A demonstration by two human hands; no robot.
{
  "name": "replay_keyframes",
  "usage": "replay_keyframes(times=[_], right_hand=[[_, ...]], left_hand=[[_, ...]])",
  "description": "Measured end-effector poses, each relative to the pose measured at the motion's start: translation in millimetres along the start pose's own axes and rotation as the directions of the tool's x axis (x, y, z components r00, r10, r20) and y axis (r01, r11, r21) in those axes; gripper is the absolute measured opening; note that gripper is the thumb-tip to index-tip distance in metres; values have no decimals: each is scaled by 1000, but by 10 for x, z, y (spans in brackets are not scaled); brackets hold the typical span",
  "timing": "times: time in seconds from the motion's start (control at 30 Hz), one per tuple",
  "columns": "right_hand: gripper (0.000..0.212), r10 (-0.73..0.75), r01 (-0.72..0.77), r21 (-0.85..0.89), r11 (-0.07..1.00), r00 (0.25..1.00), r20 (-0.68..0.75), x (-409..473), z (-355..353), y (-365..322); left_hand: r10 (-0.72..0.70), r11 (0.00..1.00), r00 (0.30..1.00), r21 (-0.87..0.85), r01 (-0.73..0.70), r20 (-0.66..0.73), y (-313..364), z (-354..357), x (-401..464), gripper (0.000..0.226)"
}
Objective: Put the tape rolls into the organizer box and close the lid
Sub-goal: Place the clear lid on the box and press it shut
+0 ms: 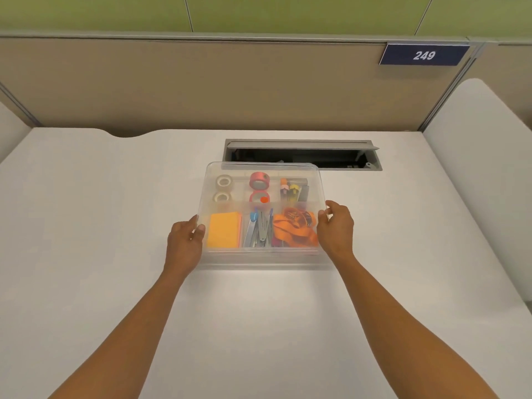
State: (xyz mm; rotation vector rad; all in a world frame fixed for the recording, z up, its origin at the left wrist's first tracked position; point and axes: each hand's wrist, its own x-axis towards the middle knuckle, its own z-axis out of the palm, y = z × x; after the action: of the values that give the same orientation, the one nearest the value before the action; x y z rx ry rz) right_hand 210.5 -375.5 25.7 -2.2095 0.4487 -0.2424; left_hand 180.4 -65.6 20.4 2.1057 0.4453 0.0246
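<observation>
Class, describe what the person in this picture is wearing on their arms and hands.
Nothing is worn: the left hand and the right hand are bare, with no gloves, rings, watch or bracelet visible. Both forearms are uncovered to the picture's bottom edge, with no sleeve showing.

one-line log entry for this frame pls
stage: closing lid | tape rolls: in box | lid: over box | left hand: lid's left edge | right hand: lid's right edge

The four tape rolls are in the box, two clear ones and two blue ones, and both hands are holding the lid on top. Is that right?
Almost. The head view shows no blue rolls: the two clear tape rolls sit in the back left compartment, and the two beside them are pink tape rolls. The rest holds: all four are in the organizer box, and the left hand and right hand hold the clear lid at its sides.
</observation>
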Motion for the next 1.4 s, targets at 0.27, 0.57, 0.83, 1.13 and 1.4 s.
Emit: replay_keyframes(times=[0.27, 0.57, 0.83, 1.13, 1.4], right_hand=[[36, -35, 36, -46, 998, 999, 23, 81, 90, 70], [38, -21, 25, -58, 998, 998, 66, 100, 137, 136], [35, -43, 45, -198, 979, 999, 13, 223, 116, 110], [60, -185, 225, -280, 933, 969, 162, 765, 343, -28], [73, -185, 273, -328, 904, 943, 276, 861, 521, 43]], left_hand=[[-25, 999, 1000, 42, 25, -7, -62, 101, 58, 43], [40, 989, 999, 145, -37, -15, -66, 180, 67, 48], [108, 982, 990, 165, -92, -88, 58, 144, 249, 48], [274, 864, 961, 429, -262, 35, 428, 209, 784, 66], [200, 794, 968, 554, -251, 151, 332, 351, 936, 76]])
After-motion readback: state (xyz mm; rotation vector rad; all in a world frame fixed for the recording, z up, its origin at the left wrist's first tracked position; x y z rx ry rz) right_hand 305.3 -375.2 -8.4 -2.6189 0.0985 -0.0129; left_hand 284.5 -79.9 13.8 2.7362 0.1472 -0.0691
